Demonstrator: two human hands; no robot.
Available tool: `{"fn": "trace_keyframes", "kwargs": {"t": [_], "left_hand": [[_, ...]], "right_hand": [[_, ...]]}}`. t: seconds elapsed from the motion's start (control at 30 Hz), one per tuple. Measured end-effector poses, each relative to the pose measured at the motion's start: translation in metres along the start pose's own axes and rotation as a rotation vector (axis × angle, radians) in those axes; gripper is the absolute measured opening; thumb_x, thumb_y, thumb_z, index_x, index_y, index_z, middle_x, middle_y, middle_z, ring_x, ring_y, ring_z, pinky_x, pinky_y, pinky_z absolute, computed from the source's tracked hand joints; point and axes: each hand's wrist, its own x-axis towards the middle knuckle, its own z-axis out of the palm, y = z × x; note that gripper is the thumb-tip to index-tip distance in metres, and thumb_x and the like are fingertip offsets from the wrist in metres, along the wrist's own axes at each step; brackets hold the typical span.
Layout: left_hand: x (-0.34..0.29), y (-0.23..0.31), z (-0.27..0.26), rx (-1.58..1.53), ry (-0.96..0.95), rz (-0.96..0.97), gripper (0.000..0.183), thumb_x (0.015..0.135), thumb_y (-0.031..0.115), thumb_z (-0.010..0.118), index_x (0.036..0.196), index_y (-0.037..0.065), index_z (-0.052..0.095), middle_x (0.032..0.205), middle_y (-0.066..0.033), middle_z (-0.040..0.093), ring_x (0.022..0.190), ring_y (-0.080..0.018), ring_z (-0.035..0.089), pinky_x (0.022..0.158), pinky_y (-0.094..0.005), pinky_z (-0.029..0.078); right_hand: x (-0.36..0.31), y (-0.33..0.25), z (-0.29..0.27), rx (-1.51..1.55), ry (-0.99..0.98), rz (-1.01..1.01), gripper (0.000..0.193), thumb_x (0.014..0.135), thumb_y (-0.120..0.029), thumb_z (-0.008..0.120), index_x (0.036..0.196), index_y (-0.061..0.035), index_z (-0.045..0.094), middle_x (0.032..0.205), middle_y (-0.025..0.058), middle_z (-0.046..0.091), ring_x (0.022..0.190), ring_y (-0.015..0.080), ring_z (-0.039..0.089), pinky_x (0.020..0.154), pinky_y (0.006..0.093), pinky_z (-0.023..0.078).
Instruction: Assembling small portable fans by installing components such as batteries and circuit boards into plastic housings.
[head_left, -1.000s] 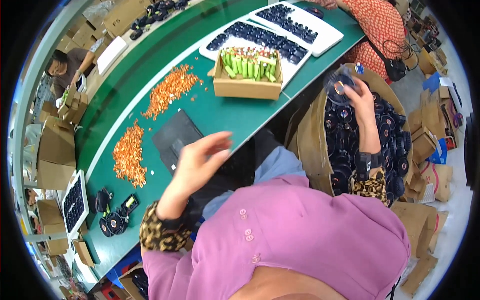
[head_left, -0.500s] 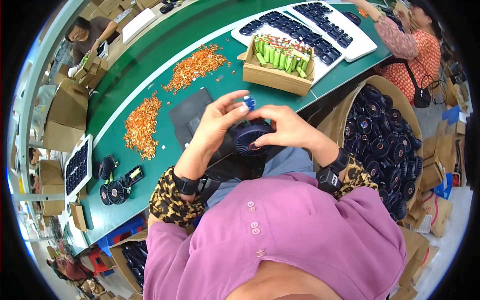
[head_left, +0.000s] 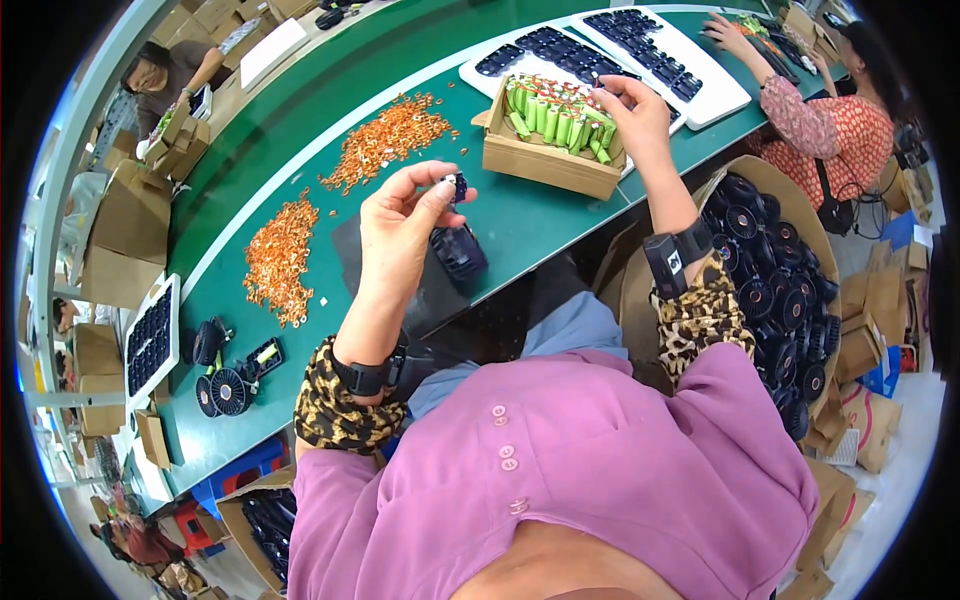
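Pinching a small dark part [head_left: 458, 186] in my left hand [head_left: 400, 225] at centre frame, my right hand [head_left: 632, 112] grasps a green cell [head_left: 597, 100] over the cardboard box [head_left: 545, 160] near the table's edge

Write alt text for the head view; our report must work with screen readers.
A person's left hand pinches a small dark part above a green table, while the right hand reaches into a cardboard box of green cylinders. Orange pieces lie in piles to the left.

We see bright, even overhead light, soft shadows, sharp centre; fisheye bends edges into a dark rim.
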Motion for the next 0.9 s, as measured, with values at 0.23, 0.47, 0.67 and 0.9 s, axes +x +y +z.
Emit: {"fn": "trace_keyframes", "kwargs": {"t": [0.23, 0.47, 0.67, 0.9], "left_hand": [[0.0, -0.007, -0.011, -0.026, 0.081, 0.01, 0.022, 0.086, 0.003, 0.059, 0.107, -0.003, 0.06, 0.09, -0.0104, 0.063, 0.075, -0.0181, 0.066, 0.063, -0.0229, 0.055], [-0.002, -0.008, -0.007, -0.046, 0.078, -0.005, 0.026, 0.087, 0.004, 0.059, 0.111, -0.004, 0.058, 0.092, -0.0135, 0.064, 0.078, -0.0234, 0.067, 0.068, -0.0279, 0.056], [-0.004, -0.009, -0.003, -0.035, -0.018, 0.019, 0.031, 0.085, -0.004, 0.055, 0.115, -0.006, 0.055, 0.101, -0.0145, 0.062, 0.088, -0.0243, 0.065, 0.08, -0.0278, 0.053], [-0.004, -0.018, 0.0, 0.018, -0.01, 0.042, 0.028, 0.085, -0.005, 0.055, 0.113, -0.006, 0.056, 0.101, -0.0127, 0.062, 0.088, -0.0203, 0.065, 0.079, -0.0254, 0.053]], "right_hand": [[0.007, -0.016, 0.005, -0.37, 0.158, -0.141, 0.024, 0.07, -0.029, 0.073, 0.082, -0.0084, 0.069, 0.085, 0.0084, 0.065, 0.083, 0.0244, 0.06, 0.073, 0.0366, 0.047], [0.015, -0.002, 0.014, -0.242, 0.052, -0.067, 0.019, 0.073, -0.025, 0.07, 0.08, -0.0075, 0.067, 0.069, 0.0062, 0.065, 0.064, 0.0205, 0.062, 0.065, 0.0326, 0.05], [0.008, -0.03, 0.005, 0.16, 0.077, -0.221, 0.014, 0.082, -0.014, 0.064, 0.091, -0.0038, 0.068, 0.077, 0.0061, 0.068, 0.068, 0.0111, 0.063, 0.063, 0.0238, 0.049], [-0.087, -0.107, 0.013, 0.565, -0.719, 0.025, 0.023, 0.093, -0.021, 0.051, 0.088, -0.0009, 0.063, 0.069, -0.0015, 0.056, 0.064, 0.0055, 0.051, 0.059, 0.0206, 0.042]]}}
